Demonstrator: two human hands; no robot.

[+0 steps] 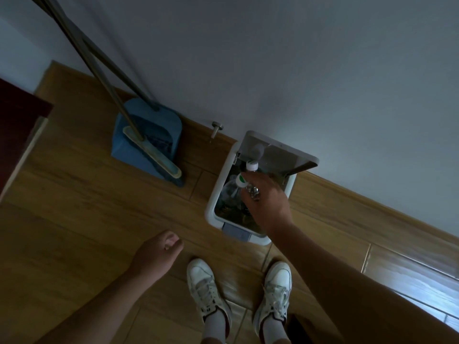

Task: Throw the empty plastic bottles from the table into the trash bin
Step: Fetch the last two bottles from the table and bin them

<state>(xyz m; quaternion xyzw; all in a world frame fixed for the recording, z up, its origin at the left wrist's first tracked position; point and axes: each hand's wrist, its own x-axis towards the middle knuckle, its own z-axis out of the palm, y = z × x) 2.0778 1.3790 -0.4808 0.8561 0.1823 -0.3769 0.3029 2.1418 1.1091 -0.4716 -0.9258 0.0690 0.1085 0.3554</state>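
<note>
Your right hand (267,202) was over the open bin (218,192), fingers wrapped around two clear bottles (250,180), caps pointing toward the wall. At least one more bottle was already lying inside. Your left hand (156,254) hung loosely curled, holding nothing, above the floor (74,219) by your shoes (206,286).

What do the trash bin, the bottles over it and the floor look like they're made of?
Trash bin: smooth white plastic, judging by its rounded moulded rim; the open lid's underside looks grey, possibly metal. Bottles: clear thin plastic with white screw caps. Floor: wood-grain planks, perhaps laminate, with a slight sheen.
</note>
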